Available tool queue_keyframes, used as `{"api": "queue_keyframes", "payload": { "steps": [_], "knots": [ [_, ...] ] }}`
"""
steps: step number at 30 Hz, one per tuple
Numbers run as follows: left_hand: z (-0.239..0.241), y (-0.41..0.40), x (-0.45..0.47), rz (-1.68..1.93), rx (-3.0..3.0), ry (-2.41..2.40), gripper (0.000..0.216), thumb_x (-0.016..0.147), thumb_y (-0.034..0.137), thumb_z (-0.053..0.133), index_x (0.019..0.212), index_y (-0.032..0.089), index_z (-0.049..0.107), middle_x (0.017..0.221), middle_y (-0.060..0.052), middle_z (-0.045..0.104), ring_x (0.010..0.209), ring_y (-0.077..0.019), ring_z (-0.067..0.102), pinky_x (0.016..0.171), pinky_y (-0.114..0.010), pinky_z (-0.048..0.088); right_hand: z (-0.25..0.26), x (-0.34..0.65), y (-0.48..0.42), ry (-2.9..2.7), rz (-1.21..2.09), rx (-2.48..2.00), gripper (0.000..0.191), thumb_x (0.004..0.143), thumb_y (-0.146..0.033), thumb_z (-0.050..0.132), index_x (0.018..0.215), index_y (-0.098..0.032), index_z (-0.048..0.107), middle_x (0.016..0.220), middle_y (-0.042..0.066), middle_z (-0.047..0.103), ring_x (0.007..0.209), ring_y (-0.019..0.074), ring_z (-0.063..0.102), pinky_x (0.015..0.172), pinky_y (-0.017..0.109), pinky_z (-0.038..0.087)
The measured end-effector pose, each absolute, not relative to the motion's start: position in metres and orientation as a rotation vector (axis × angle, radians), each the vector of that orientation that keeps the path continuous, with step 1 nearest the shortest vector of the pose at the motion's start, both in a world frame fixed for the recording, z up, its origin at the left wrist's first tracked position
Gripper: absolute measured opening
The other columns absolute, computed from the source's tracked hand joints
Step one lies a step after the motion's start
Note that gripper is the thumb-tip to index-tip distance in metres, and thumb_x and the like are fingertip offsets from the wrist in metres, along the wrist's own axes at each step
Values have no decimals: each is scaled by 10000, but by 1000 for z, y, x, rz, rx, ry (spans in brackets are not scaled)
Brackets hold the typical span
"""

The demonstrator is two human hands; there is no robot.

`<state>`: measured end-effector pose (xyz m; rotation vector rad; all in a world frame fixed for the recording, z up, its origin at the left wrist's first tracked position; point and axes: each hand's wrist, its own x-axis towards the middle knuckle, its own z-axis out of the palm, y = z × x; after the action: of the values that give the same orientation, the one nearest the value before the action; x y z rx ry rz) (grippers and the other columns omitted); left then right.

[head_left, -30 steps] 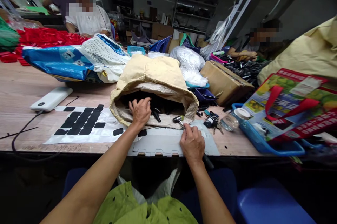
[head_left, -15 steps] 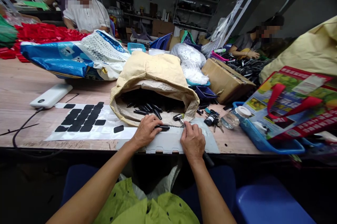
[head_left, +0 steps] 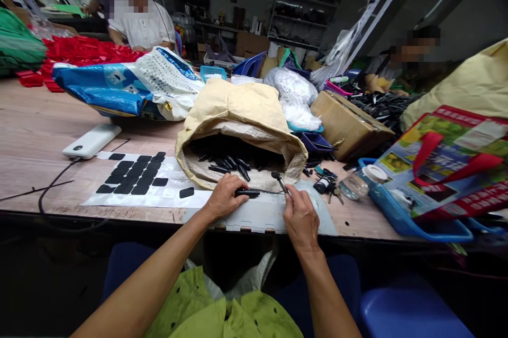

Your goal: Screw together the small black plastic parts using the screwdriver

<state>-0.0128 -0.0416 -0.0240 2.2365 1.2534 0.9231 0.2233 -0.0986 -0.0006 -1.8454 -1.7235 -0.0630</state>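
My left hand (head_left: 224, 198) is closed on a slim black part (head_left: 246, 193) that lies on a grey plastic sheet (head_left: 262, 216) at the table's front edge. To its right, my right hand (head_left: 299, 216) grips the handle of a small hammer (head_left: 279, 180) whose metal head is lifted just above the part's right end. Right behind both hands, a tan paper sack (head_left: 242, 121) lies open on its side with several more black parts (head_left: 228, 162) spilling from its mouth.
A white sheet of black pads (head_left: 135, 176) and a white power bank (head_left: 92, 140) lie left. A blue-and-white bag (head_left: 123, 84), cardboard box (head_left: 349, 124), keys (head_left: 327, 184), a jar (head_left: 353, 182) and a blue basket (head_left: 413, 221) with a printed bag surround the sack. Other people sit across the table.
My left hand left the sack's mouth and brought a black part down onto the grey sheet. The hammer head rose and tilted over the part's end.
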Motion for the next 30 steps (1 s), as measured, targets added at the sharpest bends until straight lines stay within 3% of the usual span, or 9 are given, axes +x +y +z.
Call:
{"api": "queue_keyframes", "payload": {
  "steps": [8,18,30],
  "knots": [
    [-21,-41,-13,877,2243,1267,155,819,285,764,959,221,746,902,-41,687,924,-238,543,851,-381,416,14,197,-128,-1736,377,-1464,326,1020,-283,441,1221,-213,686,1163,99,707,1096,212,653,980,348,515],
    [-16,-43,-13,848,2219,1294,84,819,235,736,901,222,754,860,-36,675,902,-230,538,848,-372,413,7,183,-141,-1876,257,-1546,355,1039,-263,426,1295,-235,669,1006,66,685,927,180,661,835,268,510],
    [-16,-43,-12,861,2212,1304,120,795,252,755,908,213,742,876,-35,690,915,-238,547,838,-372,426,7,195,-136,-1757,290,-1575,349,1018,-281,436,1262,-239,682,1085,74,696,1008,196,657,905,304,509]
  ]
}}
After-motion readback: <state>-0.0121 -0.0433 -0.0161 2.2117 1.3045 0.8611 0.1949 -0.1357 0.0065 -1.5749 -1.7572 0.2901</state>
